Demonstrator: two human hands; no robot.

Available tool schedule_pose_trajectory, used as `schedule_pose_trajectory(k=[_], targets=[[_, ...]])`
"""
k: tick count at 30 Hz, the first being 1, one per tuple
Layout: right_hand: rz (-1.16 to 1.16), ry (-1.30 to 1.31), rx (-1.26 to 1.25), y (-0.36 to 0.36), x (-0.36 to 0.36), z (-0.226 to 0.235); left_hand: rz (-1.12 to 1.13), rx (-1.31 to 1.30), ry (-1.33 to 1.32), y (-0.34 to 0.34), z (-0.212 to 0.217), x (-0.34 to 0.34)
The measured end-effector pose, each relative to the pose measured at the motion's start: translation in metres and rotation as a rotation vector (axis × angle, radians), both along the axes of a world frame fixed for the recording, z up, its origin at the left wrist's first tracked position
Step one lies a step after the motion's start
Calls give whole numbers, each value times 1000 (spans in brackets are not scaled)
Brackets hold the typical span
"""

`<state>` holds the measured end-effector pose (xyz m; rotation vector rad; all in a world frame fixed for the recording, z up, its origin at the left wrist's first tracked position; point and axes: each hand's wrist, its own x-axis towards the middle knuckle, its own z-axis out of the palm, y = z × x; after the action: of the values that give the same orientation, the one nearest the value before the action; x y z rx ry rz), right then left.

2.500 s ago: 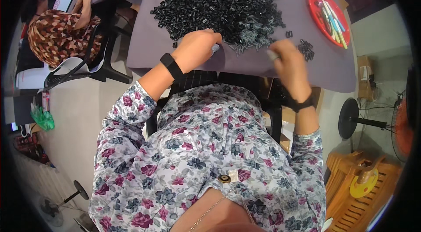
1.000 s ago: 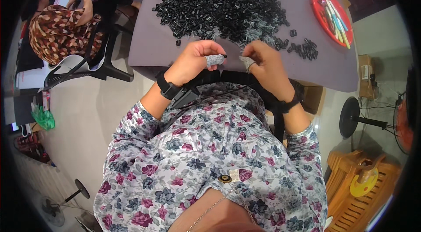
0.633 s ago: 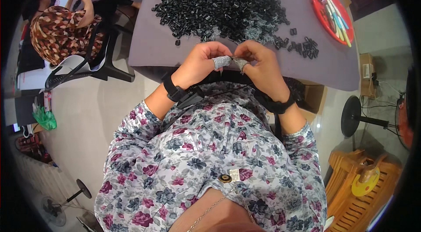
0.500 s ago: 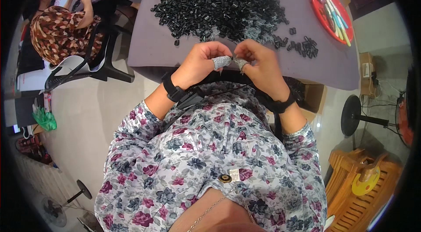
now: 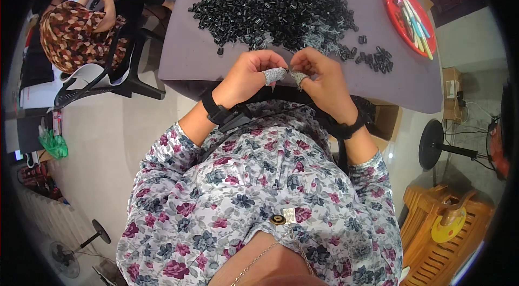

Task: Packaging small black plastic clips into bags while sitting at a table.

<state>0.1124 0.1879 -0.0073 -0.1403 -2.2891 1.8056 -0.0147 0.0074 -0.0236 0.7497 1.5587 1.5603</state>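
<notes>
My left hand and my right hand meet just over the near edge of the cloth-covered table. Both are closed in a pinch, with grey wrapping on the thumbs. Between the left fingertips sits a small black piece, mostly hidden. What the right fingertips grip is too small to make out. Beyond the hands spreads a large pile of small black plastic pieces. Thin pale grey bits lie at the pile's near right side, and a smaller group of black pieces rests farther right.
A red tray with several pen-like tools stands at the table's right. To the left, another person sits on a black chair at a table. A fan and an orange slatted chair are at the right.
Both hands keep the same pinch, with only slight finger movement. The view has shifted a little. At the left, the other person's far hand has moved farther away.
</notes>
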Motion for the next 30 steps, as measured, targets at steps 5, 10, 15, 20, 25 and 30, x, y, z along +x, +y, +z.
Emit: schedule_pose_trajectory(k=[5, 10, 15, 20, 25, 30], targets=[[14, -59, 21, -1, 0, 6, -36, -23, 34, -1, 0, -2], [18, -43, 39, -1, 0, 6, -41, -32, 40, -1, 0, -3], [-7, 25, 67, -2, -1, 2, -41, 6, 34, -1, 0, -1], [-5, 28, 72, -3, -1, 0, -43, -17, 37, -1, 1, 0], [43, -6, -40, -6, -1, -7, -75, -68, 56, -2, -1, 3], [99, -107, -73, 2, -4, 4, -96, -61, 55, -5, 4, -3]])
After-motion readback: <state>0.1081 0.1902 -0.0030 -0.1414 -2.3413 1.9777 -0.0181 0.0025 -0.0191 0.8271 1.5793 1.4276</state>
